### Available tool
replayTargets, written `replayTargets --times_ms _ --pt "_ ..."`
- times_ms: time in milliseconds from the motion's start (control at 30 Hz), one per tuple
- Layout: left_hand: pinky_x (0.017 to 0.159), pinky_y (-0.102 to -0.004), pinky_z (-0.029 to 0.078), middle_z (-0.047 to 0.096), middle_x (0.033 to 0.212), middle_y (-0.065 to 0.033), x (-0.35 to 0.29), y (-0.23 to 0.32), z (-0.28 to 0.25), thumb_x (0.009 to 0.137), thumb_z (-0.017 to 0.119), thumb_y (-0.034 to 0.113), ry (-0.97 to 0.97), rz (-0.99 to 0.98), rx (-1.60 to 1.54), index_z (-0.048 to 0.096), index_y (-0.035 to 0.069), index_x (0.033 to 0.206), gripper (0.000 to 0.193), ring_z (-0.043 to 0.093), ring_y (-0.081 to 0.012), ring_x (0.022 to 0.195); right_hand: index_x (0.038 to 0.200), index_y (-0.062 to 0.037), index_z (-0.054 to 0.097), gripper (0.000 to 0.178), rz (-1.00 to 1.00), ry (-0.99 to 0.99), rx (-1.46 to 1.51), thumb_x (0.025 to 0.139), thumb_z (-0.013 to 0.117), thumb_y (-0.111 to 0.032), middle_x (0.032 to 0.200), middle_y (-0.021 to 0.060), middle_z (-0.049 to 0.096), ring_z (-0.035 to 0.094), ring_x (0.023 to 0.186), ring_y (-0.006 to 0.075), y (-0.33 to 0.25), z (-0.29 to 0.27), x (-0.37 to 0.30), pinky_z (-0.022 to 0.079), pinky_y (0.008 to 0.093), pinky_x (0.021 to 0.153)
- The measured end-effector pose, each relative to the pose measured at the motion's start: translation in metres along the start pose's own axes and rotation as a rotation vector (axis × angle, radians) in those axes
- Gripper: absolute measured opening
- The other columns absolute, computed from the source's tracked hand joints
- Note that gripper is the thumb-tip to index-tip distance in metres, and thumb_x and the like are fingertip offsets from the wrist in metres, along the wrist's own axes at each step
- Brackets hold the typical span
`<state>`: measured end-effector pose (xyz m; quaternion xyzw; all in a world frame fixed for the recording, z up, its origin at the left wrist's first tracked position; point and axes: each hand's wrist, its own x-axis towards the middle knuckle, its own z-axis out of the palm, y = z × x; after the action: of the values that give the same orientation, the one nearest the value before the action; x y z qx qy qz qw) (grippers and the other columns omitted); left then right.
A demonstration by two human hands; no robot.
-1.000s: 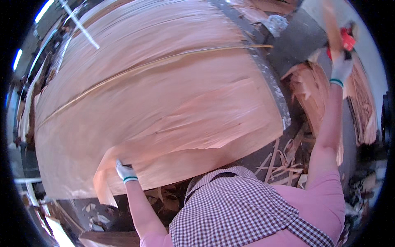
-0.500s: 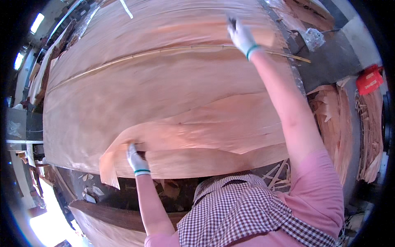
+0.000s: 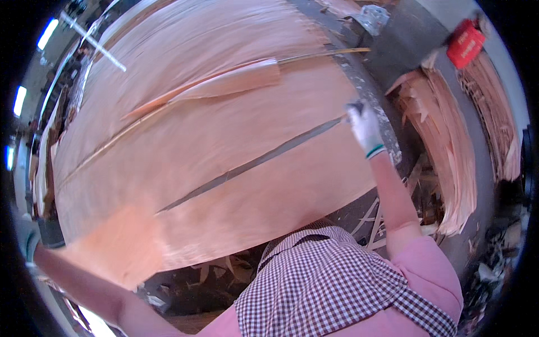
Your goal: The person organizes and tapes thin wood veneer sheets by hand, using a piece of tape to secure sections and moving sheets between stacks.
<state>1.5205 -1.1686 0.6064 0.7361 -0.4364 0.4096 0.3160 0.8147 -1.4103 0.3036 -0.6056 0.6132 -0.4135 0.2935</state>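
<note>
A broad stack of thin pinkish wood veneer [image 3: 269,185] lies in front of me. My right hand [image 3: 366,128], in a white glove with a green cuff, is at the sheet's right side, fingers curled round something small and dark that I cannot make out. A long grey tapering band [image 3: 252,163] runs from near those fingers down to the left; whether it is a gap or a strip I cannot tell. At the far left rim my left hand [image 3: 27,242] is dim and smeared, its fingers indistinct. Beside its forearm a loose orange veneer piece [image 3: 126,241] hangs blurred over the stack's edge.
A folded veneer flap [image 3: 230,81] lies along a thin yellowish stick [image 3: 314,56] across the stack. More veneer piles [image 3: 443,146] stand to the right, with a red packet [image 3: 466,44] and crumpled clear plastic [image 3: 371,19] beyond. Scraps [image 3: 224,269] litter the near edge.
My left hand has swung out to the far left, and the loose veneer there has shifted left. My right hand has come down nearer. The grey band and the folded flap now show.
</note>
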Motion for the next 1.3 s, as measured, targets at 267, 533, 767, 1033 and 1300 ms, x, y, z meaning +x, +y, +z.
replayTargets --times_ms 267,533,767,1033,1300 --pt "0.110 -0.0500 0.024 0.039 0.144 -0.0131 -0.319 0.350 0.162 0.092 0.044 0.019 -1.029 0.666 0.001 0.041 0.008 0.138 0.048 0.033 -0.0280 0.134 0.122 -0.0052 0.054 0.029 0.482 -0.617 0.635 0.094 0.049 -0.008 0.114 0.0043 0.059 0.060 0.092 0.0111 -0.016 0.076 -0.118 0.048 0.0256 0.060" --pt "0.109 -0.0644 0.012 0.027 0.152 -0.0128 -0.430 0.375 0.130 0.086 0.052 0.022 -1.246 0.368 -0.401 0.041 0.013 0.140 0.056 0.022 -0.0325 0.141 0.127 -0.0134 0.054 0.042 0.745 -0.660 0.827 0.086 0.050 -0.011 0.126 0.0007 0.056 0.057 0.101 0.0144 0.012 0.094 -0.134 0.043 0.0290 0.071" --pt "0.107 -0.0449 0.032 0.040 0.140 -0.0232 -0.429 0.332 0.115 0.088 0.049 0.015 -1.061 0.046 -0.641 0.045 0.001 0.132 0.047 0.039 -0.0389 0.129 0.129 -0.0142 0.050 0.046 0.860 -0.518 0.916 0.085 0.048 -0.004 0.121 0.0034 0.058 0.060 0.093 0.0138 0.018 0.108 -0.129 0.042 0.0271 0.064" --pt "0.098 -0.0440 0.041 0.050 0.125 -0.0316 -0.440 0.272 0.105 0.087 0.048 0.013 -0.972 -0.178 -0.410 0.048 -0.005 0.129 0.045 0.050 -0.0430 0.115 0.111 -0.0048 0.056 0.030 0.100 -0.300 -0.005 0.084 0.045 -0.008 0.109 0.0187 0.061 0.060 0.100 0.0331 0.039 0.119 -0.072 0.050 0.0449 0.080" --pt "0.088 -0.0448 0.046 0.059 0.120 -0.0141 -0.368 0.317 0.111 0.084 0.059 0.019 -0.911 0.166 -0.247 0.059 0.009 0.117 0.035 0.057 -0.0345 0.104 0.115 -0.0086 0.053 0.030 0.200 -0.395 -0.381 0.086 0.046 -0.012 0.119 0.0200 0.052 0.060 0.099 0.0389 0.032 0.134 -0.036 0.049 0.0480 0.086"
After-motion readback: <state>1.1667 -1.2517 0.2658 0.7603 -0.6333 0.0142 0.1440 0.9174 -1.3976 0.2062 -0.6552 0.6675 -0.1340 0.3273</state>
